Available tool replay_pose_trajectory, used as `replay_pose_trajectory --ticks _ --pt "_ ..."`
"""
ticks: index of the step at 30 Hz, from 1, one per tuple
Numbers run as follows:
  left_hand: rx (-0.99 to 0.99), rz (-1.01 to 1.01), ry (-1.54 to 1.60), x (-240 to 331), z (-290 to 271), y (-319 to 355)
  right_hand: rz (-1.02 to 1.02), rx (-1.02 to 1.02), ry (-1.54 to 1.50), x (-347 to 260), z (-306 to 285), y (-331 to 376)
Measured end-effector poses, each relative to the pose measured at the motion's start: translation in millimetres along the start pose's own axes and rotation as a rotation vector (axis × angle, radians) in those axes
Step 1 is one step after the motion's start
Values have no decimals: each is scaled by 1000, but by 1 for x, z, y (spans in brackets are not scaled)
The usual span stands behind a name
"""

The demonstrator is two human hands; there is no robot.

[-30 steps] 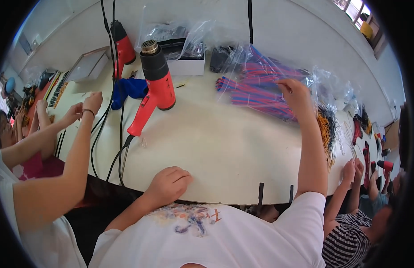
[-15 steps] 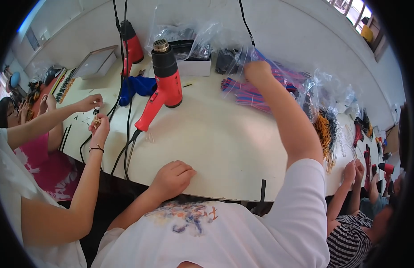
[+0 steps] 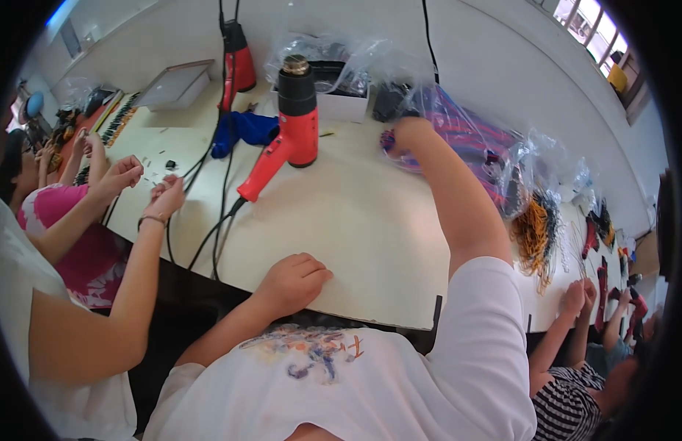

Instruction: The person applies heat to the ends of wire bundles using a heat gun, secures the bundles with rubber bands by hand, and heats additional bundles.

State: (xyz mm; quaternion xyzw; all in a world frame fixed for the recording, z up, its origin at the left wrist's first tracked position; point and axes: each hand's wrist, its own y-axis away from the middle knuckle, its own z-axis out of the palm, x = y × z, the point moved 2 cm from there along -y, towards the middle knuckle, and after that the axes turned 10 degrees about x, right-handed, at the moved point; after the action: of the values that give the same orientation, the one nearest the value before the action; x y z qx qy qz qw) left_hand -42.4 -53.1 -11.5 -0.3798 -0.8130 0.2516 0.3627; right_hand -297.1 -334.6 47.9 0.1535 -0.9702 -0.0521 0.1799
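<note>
My right hand point(image 3: 413, 135) reaches to the back of the table, closed around the left end of a bundle of blue and pink-red wires point(image 3: 458, 131). Clear plastic bagging covers much of that bundle, and my fingertips are mostly hidden behind the hand. My left hand point(image 3: 293, 282) rests at the table's front edge, its fingers curled together and nothing visible in them. Between my hands and farther back stands a red and black heat gun point(image 3: 297, 117), nozzle up, its handle slanting toward me.
A second heat gun point(image 3: 240, 62), a blue cloth point(image 3: 245, 129) and a white box point(image 3: 341, 104) stand along the wall. Black cables point(image 3: 225, 176) hang at left. Orange and black wires point(image 3: 530, 228) lie at right. A co-worker's hands point(image 3: 164, 197) work at left; another person's hands point(image 3: 578, 298) are at right.
My right hand has moved left and nearer, to the wire bundle's end. My left hand stays at the edge. The left co-worker's hands have drawn lower and apart. The whole view has shifted.
</note>
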Motion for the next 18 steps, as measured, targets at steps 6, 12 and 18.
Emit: replay_pose_trajectory --ticks 6,12,18 --pt "-8 -2 40 4 -2 -4 68 148 -31 20 15 18" --pt "2 -9 94 1 -1 -6 346 767 -505 67 -59 75" --pt "5 -36 107 -1 0 -8 354 983 -570 93 -71 87"
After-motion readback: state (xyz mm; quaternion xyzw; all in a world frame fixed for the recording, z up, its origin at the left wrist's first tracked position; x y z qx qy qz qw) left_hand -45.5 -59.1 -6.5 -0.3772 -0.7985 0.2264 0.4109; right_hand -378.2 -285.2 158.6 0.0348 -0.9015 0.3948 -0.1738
